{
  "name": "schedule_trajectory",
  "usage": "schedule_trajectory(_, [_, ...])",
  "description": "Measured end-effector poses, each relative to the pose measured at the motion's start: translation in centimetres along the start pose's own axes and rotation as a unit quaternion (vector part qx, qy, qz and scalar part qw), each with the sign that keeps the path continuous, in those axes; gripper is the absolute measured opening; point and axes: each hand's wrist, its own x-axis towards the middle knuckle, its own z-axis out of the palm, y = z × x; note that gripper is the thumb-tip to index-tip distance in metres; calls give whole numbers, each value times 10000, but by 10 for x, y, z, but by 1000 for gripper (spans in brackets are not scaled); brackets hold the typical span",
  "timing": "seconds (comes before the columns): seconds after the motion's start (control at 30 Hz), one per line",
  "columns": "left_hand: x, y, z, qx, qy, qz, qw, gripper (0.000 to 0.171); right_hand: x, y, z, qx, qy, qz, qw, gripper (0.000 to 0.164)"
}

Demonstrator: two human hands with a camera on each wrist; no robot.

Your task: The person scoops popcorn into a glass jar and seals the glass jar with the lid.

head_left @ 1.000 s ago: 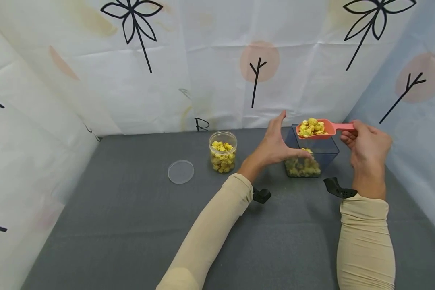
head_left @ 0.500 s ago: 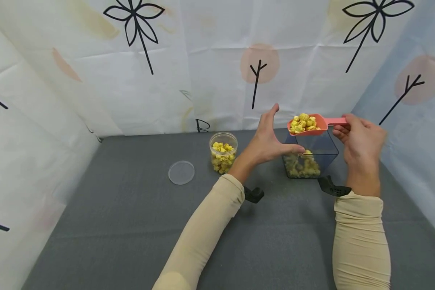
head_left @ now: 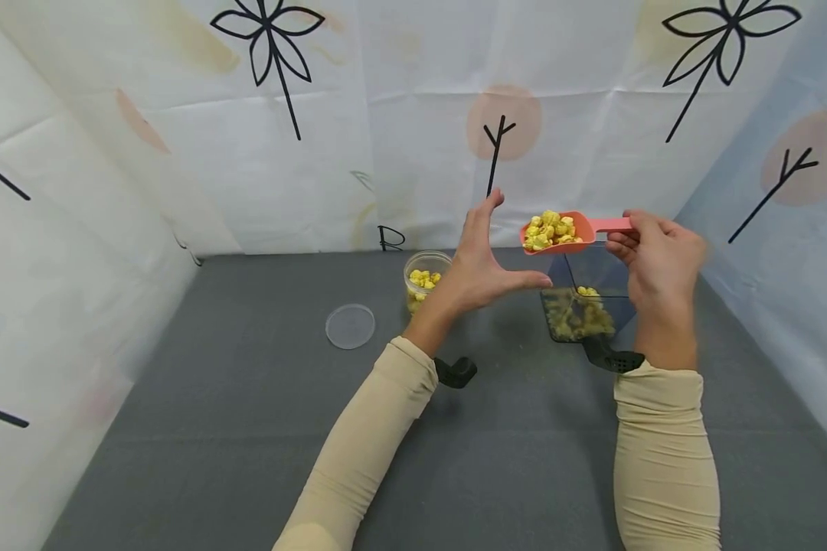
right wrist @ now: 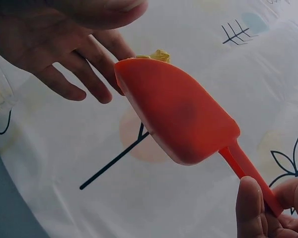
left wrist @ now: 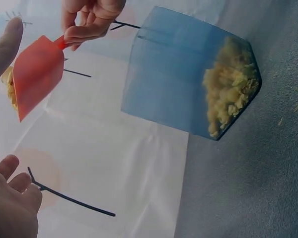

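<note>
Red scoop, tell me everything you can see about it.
The red scoop looks like smooth plastic, with a rounded bowl and a slim, straight handle. The bowl is heaped with yellow popcorn. It is in the air, roughly level, open side up, its front edge toward the left hand, which does not appear to touch it. The right hand pinches the handle. The scoop is apart from the blue-tinted container.

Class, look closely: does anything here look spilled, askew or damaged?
A few tiny pale specks lie on the table near the box, perhaps crumbs; odd, as the popcorn otherwise sits in box, jar and scoop. Nothing else stands out.
</note>
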Motion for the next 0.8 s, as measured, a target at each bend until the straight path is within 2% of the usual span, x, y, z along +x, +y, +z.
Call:
schedule_trajectory(0.4, [-22,-12,-29,-44,496,-20,9988,128,-15,17,28,438,-496,6,9978,11])
schedule_trajectory(0.6, [-28,-19,-42,237,771,6,9967,127,-21,26,45,488,-634,-29,9968,11])
schedule_trajectory(0.8, [-33,-31,-53,352,981,-30,9945,125,-26,36,58,552,-821,123,9950,11])
